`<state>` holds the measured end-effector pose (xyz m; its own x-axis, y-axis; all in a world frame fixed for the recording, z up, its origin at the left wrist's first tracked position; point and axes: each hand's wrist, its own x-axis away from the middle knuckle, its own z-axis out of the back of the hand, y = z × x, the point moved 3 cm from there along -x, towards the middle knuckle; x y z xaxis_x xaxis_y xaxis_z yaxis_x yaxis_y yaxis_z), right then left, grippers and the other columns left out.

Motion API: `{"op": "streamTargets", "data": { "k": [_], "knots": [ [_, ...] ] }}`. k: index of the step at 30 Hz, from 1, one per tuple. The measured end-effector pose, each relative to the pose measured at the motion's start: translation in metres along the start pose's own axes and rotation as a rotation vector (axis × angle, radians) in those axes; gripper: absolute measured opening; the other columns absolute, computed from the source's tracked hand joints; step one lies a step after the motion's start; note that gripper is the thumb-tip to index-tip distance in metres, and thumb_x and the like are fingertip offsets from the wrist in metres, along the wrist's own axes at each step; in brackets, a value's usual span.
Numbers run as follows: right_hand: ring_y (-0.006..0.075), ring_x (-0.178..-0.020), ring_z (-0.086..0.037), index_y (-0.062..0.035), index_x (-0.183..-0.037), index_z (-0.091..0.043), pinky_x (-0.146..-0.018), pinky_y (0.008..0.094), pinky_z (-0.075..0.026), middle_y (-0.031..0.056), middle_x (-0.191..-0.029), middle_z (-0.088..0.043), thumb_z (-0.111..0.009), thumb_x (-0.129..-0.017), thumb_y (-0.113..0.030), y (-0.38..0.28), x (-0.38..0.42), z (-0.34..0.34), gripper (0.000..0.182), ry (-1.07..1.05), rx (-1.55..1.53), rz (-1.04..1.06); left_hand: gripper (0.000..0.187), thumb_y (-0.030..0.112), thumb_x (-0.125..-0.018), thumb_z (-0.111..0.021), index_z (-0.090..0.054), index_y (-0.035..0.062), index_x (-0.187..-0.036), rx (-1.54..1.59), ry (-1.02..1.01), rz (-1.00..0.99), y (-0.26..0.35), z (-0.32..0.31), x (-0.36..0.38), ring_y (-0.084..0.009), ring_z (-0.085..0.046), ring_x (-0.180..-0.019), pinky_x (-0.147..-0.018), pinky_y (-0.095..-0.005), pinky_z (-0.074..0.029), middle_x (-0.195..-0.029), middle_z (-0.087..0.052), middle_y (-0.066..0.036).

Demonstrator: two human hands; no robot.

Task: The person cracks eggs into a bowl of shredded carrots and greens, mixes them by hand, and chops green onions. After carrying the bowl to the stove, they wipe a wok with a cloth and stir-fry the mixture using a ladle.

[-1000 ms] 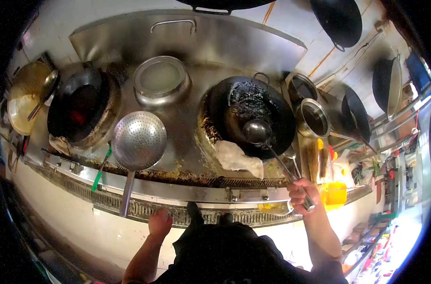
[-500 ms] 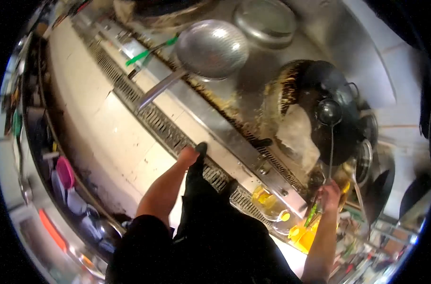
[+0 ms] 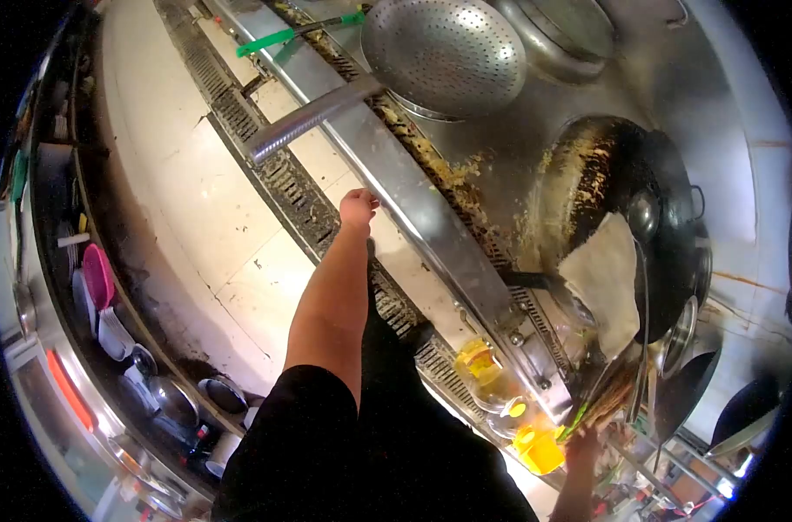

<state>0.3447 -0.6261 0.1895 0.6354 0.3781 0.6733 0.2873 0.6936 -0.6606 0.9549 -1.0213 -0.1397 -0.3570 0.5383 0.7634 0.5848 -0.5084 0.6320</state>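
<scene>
My left hand (image 3: 359, 209) is closed, fingers curled with nothing seen in them, right beside the front edge of the steel stove (image 3: 396, 196). Low on the right, my right hand (image 3: 581, 445) is dark and blurred. It is at the lower end of a bamboo wok brush (image 3: 618, 391) and a thin green stick (image 3: 575, 421), and I cannot tell whether it grips either. A ladle (image 3: 644, 216) lies with its bowl in the black wok (image 3: 674, 178), its long handle slanting down toward the right hand. A pale cloth (image 3: 607, 283) is draped by the wok's near side.
A perforated strainer (image 3: 444, 56) lies on the stove, its handle (image 3: 313, 117) jutting over the edge. Near it is a green-handled tool (image 3: 265, 42). Oil bottles (image 3: 479, 365) and a yellow container (image 3: 538, 448) stand below the stove's right end. A shelf with a pink basket (image 3: 98, 275) runs along the left.
My right hand has let go of the ladle and moved down toward the brush; the ladle now rests in the wok. My left hand has moved up toward the stove edge. The view has shifted.
</scene>
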Motion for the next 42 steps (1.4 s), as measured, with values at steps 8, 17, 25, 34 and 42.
{"op": "streamTargets", "data": {
  "k": [8,17,25,34,42],
  "knots": [
    [0.0159,-0.047,-0.052,-0.0077,-0.116,-0.057,-0.040,0.0263,-0.043,0.0097,-0.069,-0.060,-0.063,-0.090,-0.029,0.044,0.029,-0.065,0.034,0.094,-0.138,-0.381,0.006,0.004,-0.085,-0.058,-0.062,0.0002,-0.083,-0.124,-0.080,-0.012,0.015,0.004,-0.017,-0.0136,-0.058,-0.059,-0.050,-0.0232,-0.042,-0.070,-0.063,-0.006],
    [0.0178,-0.056,-0.047,-0.0061,-0.117,-0.055,-0.049,0.0269,-0.039,0.0113,-0.072,-0.056,-0.047,-0.094,-0.031,0.059,0.030,-0.155,0.036,-0.208,-0.102,-0.679,0.013,0.011,-0.089,-0.057,-0.061,-0.0011,-0.088,-0.324,-0.055,-0.131,0.021,0.000,0.000,-0.0142,-0.059,-0.060,-0.053,-0.0273,-0.045,-0.072,-0.063,-0.008],
    [0.0172,-0.052,-0.048,-0.0127,-0.111,-0.056,-0.047,0.0285,-0.039,0.0041,-0.067,-0.051,-0.062,-0.087,-0.025,0.033,0.028,-0.151,0.028,-0.078,0.340,-0.451,0.026,0.025,-0.088,-0.057,-0.063,-0.0008,-0.090,-0.694,0.026,-0.375,0.015,0.002,-0.009,-0.0378,-0.063,-0.080,-0.071,-0.0431,-0.050,-0.081,-0.066,-0.020],
    [0.0230,-0.052,-0.053,-0.0030,-0.122,-0.054,-0.048,0.0305,-0.044,0.0157,-0.076,-0.060,-0.052,-0.092,-0.018,0.058,0.025,-0.141,0.034,-0.219,-0.141,-0.683,0.021,0.019,-0.090,-0.057,-0.064,-0.0003,-0.091,-0.510,-0.057,-0.171,0.024,-0.003,-0.005,-0.0234,-0.064,-0.063,-0.055,-0.0372,-0.050,-0.073,-0.066,-0.014],
    [0.0165,-0.051,-0.048,-0.0112,-0.112,-0.057,-0.045,0.0265,-0.039,0.0067,-0.066,-0.054,-0.060,-0.091,-0.028,0.050,0.040,-0.181,0.027,-0.250,0.314,-0.493,0.021,0.013,-0.091,-0.055,-0.063,-0.0033,-0.101,-0.046,0.087,0.037,-0.016,0.010,0.010,-0.0188,-0.062,-0.067,-0.057,-0.0296,-0.049,-0.083,-0.065,-0.010]
  ]
}}
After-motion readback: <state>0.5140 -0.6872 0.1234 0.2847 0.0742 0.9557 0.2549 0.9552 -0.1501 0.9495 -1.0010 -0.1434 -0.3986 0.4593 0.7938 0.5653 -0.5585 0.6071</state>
